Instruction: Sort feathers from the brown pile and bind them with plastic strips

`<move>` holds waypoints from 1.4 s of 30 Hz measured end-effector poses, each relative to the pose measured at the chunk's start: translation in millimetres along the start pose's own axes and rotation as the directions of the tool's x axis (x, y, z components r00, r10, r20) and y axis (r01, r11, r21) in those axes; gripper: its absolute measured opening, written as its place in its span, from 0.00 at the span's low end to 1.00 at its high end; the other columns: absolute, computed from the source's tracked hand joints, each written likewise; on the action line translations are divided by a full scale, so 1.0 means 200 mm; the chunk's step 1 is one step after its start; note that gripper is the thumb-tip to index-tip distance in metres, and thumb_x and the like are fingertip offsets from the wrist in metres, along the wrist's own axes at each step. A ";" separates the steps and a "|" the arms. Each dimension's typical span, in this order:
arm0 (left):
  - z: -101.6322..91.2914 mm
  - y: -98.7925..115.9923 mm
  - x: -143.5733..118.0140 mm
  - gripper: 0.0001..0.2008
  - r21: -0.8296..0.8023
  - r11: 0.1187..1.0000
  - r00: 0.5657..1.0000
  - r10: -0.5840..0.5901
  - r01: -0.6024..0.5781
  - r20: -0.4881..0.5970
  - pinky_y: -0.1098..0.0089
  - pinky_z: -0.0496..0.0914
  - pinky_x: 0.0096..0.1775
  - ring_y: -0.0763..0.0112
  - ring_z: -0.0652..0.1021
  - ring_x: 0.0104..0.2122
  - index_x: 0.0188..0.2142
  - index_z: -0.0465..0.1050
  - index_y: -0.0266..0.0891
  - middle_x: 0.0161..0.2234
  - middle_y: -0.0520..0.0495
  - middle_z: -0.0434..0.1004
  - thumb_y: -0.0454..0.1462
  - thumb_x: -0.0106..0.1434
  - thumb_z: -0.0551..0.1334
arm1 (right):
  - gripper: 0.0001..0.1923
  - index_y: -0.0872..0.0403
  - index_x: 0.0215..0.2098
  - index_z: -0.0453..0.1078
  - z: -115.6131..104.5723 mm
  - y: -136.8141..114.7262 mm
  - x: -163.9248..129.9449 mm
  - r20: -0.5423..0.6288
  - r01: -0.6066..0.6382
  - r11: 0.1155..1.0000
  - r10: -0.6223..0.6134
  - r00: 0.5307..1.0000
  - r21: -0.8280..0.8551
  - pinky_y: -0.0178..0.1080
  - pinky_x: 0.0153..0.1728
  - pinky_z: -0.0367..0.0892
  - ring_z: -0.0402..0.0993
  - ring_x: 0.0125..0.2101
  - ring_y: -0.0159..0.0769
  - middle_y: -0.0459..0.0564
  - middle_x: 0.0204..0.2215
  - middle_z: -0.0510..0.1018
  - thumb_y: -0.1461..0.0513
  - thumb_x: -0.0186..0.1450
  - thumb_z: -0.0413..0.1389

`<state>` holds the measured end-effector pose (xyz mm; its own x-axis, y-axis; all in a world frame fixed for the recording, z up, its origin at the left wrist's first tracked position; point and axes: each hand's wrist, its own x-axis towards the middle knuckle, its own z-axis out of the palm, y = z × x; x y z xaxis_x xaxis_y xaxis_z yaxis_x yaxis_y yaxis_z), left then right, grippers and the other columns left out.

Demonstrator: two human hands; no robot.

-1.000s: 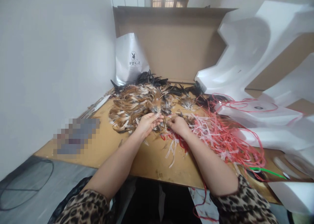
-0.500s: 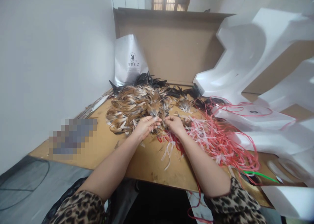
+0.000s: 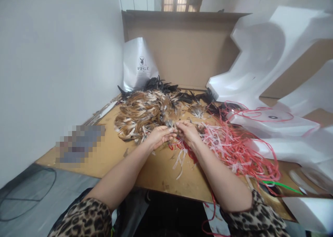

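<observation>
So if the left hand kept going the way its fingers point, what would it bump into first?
The left hand points up and right, toward the right hand. It would likely meet that hand's fingers first, with the feathers just beyond; depth is hard to judge here.

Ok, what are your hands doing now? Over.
Left hand and right hand pinching feathers together. Red strings tangled beside right hand.

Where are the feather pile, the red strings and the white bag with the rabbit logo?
feather pile (image 3: 145,114): head view, on the brown feathers mid-heap.
red strings (image 3: 234,150): head view, in the tangle's middle.
white bag (image 3: 139,65): head view, on its front by the logo.
</observation>
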<state>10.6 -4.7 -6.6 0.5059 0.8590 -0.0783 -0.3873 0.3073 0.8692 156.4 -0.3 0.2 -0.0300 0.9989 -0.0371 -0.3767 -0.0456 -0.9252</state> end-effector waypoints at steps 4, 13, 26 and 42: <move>0.00 0.01 0.00 0.07 -0.075 0.997 1.000 -0.002 0.004 0.021 0.81 0.67 0.28 0.79 0.74 0.27 0.31 0.72 0.28 0.30 0.42 0.74 0.32 0.52 0.62 | 0.10 0.56 0.22 0.65 0.02 0.00 -0.02 0.068 -0.031 0.999 0.030 0.997 0.019 0.27 0.14 0.50 0.56 0.14 0.21 0.41 0.14 0.66 0.59 0.47 0.61; -0.01 0.06 -0.02 0.05 -0.326 0.944 0.995 -0.018 0.049 0.097 0.84 0.67 0.28 0.84 0.72 0.25 0.32 0.71 0.29 0.28 0.47 0.72 0.28 0.56 0.56 | 0.07 0.55 0.29 0.68 0.00 -0.06 -0.05 0.372 -0.193 0.970 0.127 0.920 0.146 0.27 0.15 0.48 0.55 0.17 0.20 0.44 0.24 0.69 0.62 0.52 0.58; 0.00 0.03 0.00 0.07 -0.116 0.993 1.000 -0.007 0.010 0.019 0.80 0.67 0.27 0.77 0.75 0.27 0.33 0.70 0.30 0.30 0.43 0.74 0.32 0.53 0.60 | 0.09 0.57 0.21 0.64 -0.02 -0.05 -0.03 0.220 -0.029 0.996 0.010 0.975 0.087 0.27 0.15 0.44 0.52 0.14 0.20 0.41 0.15 0.64 0.62 0.49 0.60; 0.02 0.02 -0.01 0.13 0.177 0.984 0.999 0.009 -0.002 -0.038 0.78 0.67 0.26 0.77 0.74 0.24 0.31 0.71 0.29 0.31 0.39 0.75 0.39 0.49 0.63 | 0.13 0.58 0.21 0.68 0.01 -0.05 -0.05 0.093 0.112 0.948 -0.088 0.992 -0.297 0.31 0.20 0.53 0.58 0.16 0.23 0.42 0.16 0.69 0.56 0.46 0.61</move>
<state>11.1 -7.1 -2.0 0.4729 0.8766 -0.0891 -0.2460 0.2284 0.9420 159.9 -10.5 11.2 -0.0830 0.9933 0.0799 -0.0857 0.0727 -0.9937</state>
